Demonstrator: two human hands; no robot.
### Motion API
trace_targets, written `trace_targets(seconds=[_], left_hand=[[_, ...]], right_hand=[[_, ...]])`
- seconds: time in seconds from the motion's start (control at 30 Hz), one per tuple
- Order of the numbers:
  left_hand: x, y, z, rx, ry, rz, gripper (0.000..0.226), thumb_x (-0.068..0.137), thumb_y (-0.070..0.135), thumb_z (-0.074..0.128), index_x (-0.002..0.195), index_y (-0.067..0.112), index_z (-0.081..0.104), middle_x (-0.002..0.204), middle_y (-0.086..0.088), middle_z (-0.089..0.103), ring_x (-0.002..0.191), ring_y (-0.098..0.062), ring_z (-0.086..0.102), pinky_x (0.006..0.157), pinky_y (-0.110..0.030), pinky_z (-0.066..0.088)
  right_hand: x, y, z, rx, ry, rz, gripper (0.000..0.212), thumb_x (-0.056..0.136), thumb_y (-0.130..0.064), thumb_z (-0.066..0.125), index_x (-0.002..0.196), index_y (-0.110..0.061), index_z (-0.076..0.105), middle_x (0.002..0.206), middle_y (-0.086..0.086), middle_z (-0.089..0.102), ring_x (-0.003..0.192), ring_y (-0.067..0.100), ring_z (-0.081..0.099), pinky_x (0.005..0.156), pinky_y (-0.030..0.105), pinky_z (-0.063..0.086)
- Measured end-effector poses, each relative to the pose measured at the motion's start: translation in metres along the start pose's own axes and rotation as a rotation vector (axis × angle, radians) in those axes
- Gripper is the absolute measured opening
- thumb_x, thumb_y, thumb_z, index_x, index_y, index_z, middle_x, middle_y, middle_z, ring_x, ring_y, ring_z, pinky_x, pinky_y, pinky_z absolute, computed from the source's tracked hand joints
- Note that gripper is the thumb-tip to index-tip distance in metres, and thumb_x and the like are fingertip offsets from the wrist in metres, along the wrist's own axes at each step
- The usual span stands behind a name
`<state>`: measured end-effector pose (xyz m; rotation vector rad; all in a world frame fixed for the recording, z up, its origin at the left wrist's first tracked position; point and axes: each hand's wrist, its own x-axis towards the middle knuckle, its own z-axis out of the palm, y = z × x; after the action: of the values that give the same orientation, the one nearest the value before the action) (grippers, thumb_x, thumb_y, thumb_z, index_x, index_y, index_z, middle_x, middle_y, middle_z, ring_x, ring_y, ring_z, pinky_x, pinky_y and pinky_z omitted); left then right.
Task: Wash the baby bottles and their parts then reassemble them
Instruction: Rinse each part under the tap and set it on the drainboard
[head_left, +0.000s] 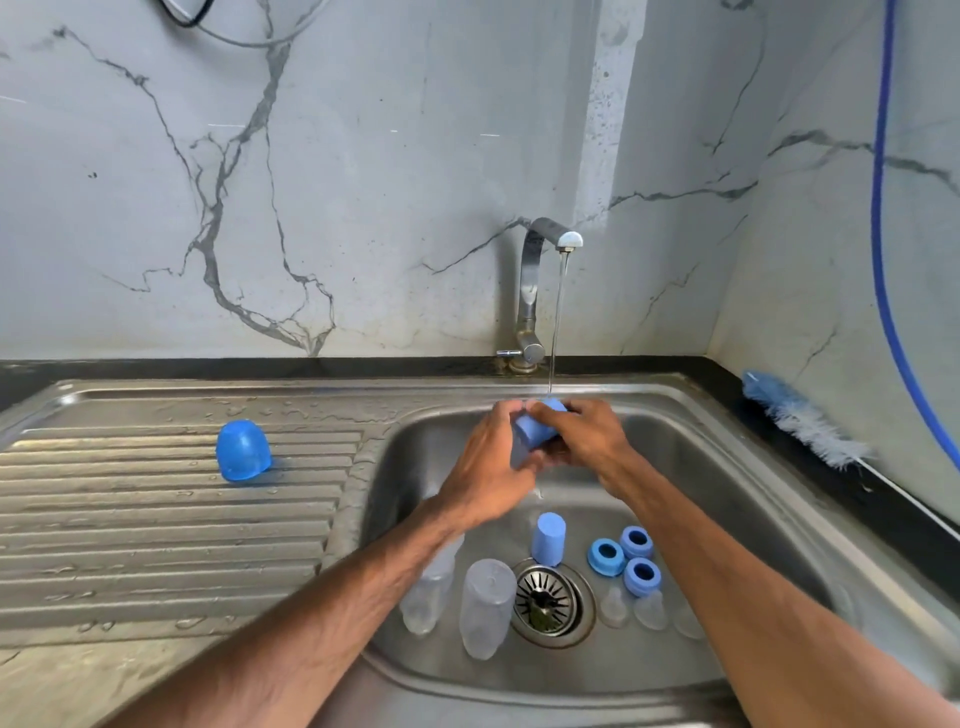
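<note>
Both hands meet over the sink (717, 467) under the running tap (540, 260). My left hand (488, 467) and my right hand (587, 436) both grip a blue bottle cap (535, 428) held in the water stream. Another blue cap (242, 450) stands on the draining board. In the basin lie a third blue cap (548, 538), three blue screw rings (605, 557), two clear bottles (485, 608) near the drain, and clear teats (649, 610). One bottle is partly hidden by my left forearm.
A blue-and-white bottle brush (800, 418) lies on the black counter at the right. A blue hose (883, 260) hangs down the right wall. The ribbed draining board (156, 519) is wet. The drain strainer (548, 603) sits mid-basin.
</note>
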<state>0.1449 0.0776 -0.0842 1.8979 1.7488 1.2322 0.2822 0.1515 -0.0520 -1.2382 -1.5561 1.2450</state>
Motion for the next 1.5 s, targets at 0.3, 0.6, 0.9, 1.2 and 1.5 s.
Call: trace_targets(seconds=[0.3, 0.6, 0.9, 1.2, 1.5], left_hand=[[0.056, 0.03, 0.029, -0.068, 0.153, -0.027, 0.023, 0.107, 0.015, 0.045, 0.114, 0.009, 0.066, 0.111, -0.005, 0.068, 0.102, -0.015, 0.06, 0.089, -0.028, 0.045], [0.081, 0.047, 0.044, -0.097, 0.027, -0.28, 0.037, 0.106, 0.019, 0.037, 0.113, 0.004, 0.069, 0.117, -0.013, 0.069, 0.099, -0.022, 0.064, 0.079, -0.028, 0.051], [0.05, 0.002, 0.011, -0.381, 0.067, -0.131, 0.042, 0.092, 0.01, 0.073, 0.133, 0.017, 0.066, 0.116, 0.0, 0.074, 0.102, -0.019, 0.072, 0.093, -0.034, 0.058], [0.041, 0.024, 0.006, -0.18, 0.217, -0.005, 0.048, 0.095, 0.041, 0.072, 0.138, 0.022, 0.064, 0.118, 0.004, 0.073, 0.095, -0.013, 0.071, 0.087, -0.025, 0.055], [0.036, 0.001, -0.019, 0.204, -0.094, -0.007, 0.044, 0.086, 0.0, 0.067, 0.126, 0.017, 0.067, 0.111, 0.003, 0.072, 0.093, -0.014, 0.066, 0.081, -0.028, 0.054]], right_hand=[[-0.01, -0.011, -0.006, 0.336, -0.23, 0.428, 0.06, 0.104, -0.063, 0.042, 0.092, -0.009, 0.065, 0.067, 0.007, 0.066, 0.054, 0.015, 0.061, 0.046, 0.023, 0.051], [-0.007, -0.006, -0.02, 0.543, -0.199, 0.468, 0.046, 0.107, -0.043, 0.051, 0.111, 0.001, 0.065, 0.084, 0.015, 0.067, 0.073, 0.021, 0.063, 0.048, 0.025, 0.055], [0.003, -0.005, -0.017, 0.704, -0.203, 0.453, 0.052, 0.109, -0.035, 0.052, 0.139, 0.007, 0.053, 0.094, 0.023, 0.065, 0.065, 0.025, 0.068, 0.045, 0.024, 0.056], [-0.001, -0.007, -0.021, 0.632, -0.401, 0.403, 0.055, 0.111, -0.045, 0.041, 0.112, 0.004, 0.066, 0.079, 0.018, 0.073, 0.062, 0.022, 0.073, 0.06, 0.029, 0.063], [0.008, 0.003, -0.016, 0.269, 0.043, 0.052, 0.034, 0.077, -0.015, 0.09, 0.106, -0.007, 0.073, 0.11, 0.017, 0.076, 0.088, 0.022, 0.076, 0.074, 0.031, 0.064]])
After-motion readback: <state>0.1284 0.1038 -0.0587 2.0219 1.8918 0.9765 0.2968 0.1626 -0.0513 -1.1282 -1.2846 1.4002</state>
